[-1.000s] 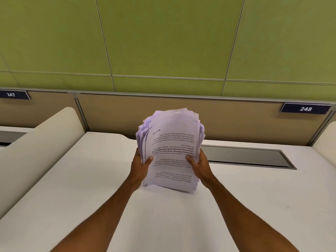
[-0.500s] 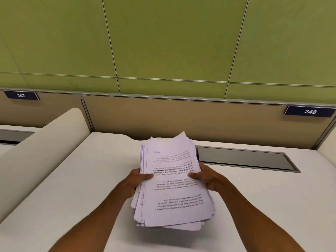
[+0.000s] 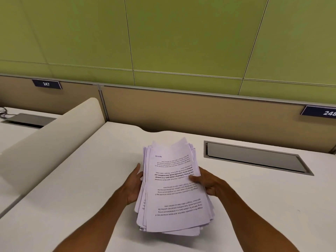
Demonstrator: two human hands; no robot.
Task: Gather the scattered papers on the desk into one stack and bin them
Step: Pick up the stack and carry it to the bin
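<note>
One thick stack of printed white papers (image 3: 174, 193) lies tilted over the middle of the white desk (image 3: 72, 188), text facing up and upside down to me. My left hand (image 3: 133, 186) presses flat against the stack's left edge, fingers straight. My right hand (image 3: 206, 181) grips the right edge, thumb on the top sheet and fingers under. The sheets' edges are uneven and fan out at the near end. No bin is in view.
A cream side divider (image 3: 54, 135) rises at the left. A grey cable hatch (image 3: 254, 158) is set into the desk at the back right. A tan back panel (image 3: 181, 110) with number plates 247 and 248 stands under a green wall.
The stack went from upright on its edge to tilted low and flat toward me. My left hand loosened from a grip to a flat palm on the side.
</note>
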